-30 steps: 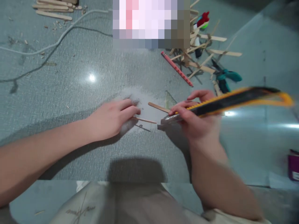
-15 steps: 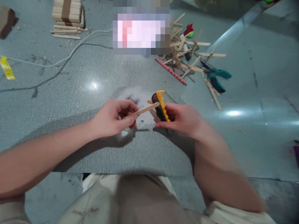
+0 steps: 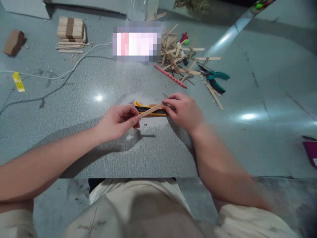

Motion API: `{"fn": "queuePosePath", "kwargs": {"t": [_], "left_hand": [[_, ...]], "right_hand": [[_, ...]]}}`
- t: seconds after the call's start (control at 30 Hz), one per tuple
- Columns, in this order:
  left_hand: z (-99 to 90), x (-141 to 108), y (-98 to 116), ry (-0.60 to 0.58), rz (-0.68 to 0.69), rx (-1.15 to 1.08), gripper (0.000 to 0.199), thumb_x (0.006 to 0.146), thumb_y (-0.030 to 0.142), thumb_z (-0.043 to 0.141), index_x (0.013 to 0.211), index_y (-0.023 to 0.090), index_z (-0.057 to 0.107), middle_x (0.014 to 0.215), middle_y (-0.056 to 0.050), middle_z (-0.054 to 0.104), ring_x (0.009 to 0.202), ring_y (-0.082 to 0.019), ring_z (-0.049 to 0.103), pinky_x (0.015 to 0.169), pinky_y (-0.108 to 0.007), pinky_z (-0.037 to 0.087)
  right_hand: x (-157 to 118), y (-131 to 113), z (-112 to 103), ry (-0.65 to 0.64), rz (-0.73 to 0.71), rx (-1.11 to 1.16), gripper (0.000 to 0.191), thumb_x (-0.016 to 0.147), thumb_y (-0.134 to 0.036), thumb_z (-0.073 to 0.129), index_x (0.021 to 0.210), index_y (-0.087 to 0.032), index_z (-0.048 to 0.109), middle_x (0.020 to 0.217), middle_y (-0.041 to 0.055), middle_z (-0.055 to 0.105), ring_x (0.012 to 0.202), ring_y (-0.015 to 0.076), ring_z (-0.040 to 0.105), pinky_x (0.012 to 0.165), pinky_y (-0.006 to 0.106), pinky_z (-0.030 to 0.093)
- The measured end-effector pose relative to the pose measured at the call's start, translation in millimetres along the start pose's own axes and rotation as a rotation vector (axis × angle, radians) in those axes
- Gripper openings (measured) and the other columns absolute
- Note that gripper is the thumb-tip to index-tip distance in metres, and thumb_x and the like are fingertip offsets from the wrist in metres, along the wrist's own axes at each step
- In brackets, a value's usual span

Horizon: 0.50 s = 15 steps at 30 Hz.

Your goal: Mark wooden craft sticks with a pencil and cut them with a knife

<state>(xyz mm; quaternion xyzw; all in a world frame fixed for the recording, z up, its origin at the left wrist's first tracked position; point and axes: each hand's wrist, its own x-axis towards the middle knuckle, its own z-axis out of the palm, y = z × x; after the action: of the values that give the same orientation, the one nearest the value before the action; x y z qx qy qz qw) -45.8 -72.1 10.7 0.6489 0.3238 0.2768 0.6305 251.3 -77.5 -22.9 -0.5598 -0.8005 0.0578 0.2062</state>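
A flat wooden craft stick (image 3: 150,111) spans the gap between my two hands, tilted up to the right. My left hand (image 3: 117,120) pinches its lower left end between thumb and fingers. At its other end, the fingertips of my right hand (image 3: 184,109) are closed on the stick. Behind and below it lies a yellow and black utility knife (image 3: 142,108) on the table, its right part hidden by my right hand. Another piece of wood shows partly beside the knife. Pale dust covers the table around it.
Beyond my hands lie a red pencil (image 3: 170,76), a heap of joined craft sticks (image 3: 177,56) and teal-handled pliers (image 3: 218,79). A banded stack of sticks (image 3: 78,29) sits back left, near a white cable (image 3: 76,58). A blurred-out bright screen (image 3: 136,44) stands at the back.
My right hand has let go of the utility knife, which now lies on the table, and has taken the stick's right end. My left hand keeps its hold. The view has shifted.
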Motion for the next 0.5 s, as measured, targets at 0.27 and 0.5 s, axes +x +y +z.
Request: {"fn": "queuePosePath", "kwargs": {"t": [0.27,0.5], "left_hand": [[2.0,3,-12,0.009,-0.011,-0.150,0.022,0.094,0.034,0.067,0.108,0.018,0.061,0.094,-0.004,0.079,0.090,-0.016,0.077,0.088,-0.033,0.062],[3.6,2,-13,-0.016,-0.072,-0.223,0.019,0.093,0.027,0.066,0.107,0.022,0.054,0.099,-0.006,0.081,0.097,-0.019,0.079,0.092,-0.037,0.062]], "right_hand": [[2,1,6,0.012,-0.024,0.025,0.024,0.098,-0.029,0.059,0.089,-0.026,0.081,0.094,0.0096,0.076,0.089,0.0285,0.067,0.082,0.046,0.055],[4,-7,-2,0.066,0.043,0.032,0.013,0.088,-0.024,0.061,0.077,-0.022,0.068,0.089,0.0120,0.070,0.091,0.0309,0.064,0.084,0.048,0.051]]}}
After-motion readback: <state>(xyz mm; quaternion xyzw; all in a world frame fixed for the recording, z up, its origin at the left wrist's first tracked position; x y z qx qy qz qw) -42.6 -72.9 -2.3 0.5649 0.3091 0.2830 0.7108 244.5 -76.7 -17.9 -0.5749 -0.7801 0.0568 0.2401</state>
